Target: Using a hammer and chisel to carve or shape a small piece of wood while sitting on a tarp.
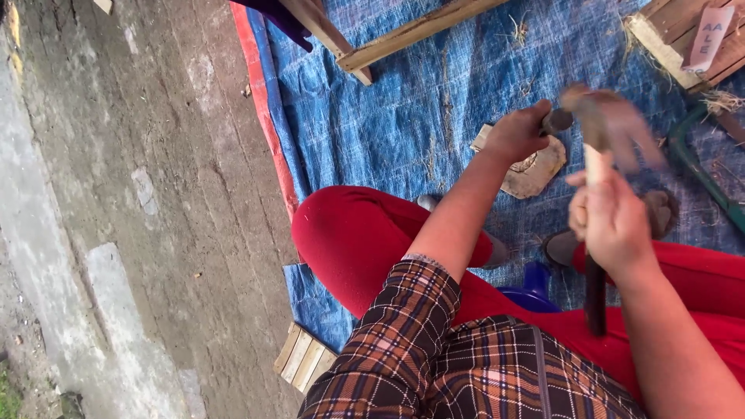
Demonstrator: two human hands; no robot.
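Right hand [613,221] grips a blurred hammer [596,140] by its handle. Left hand [518,133] holds a small dark piece [556,120] over a flat wood chunk [535,169] on blue tarp [403,116].

Soft, even daylight, no hard shadows or glare; the right hand [613,221] and hammer [596,132] smear with motion blur.
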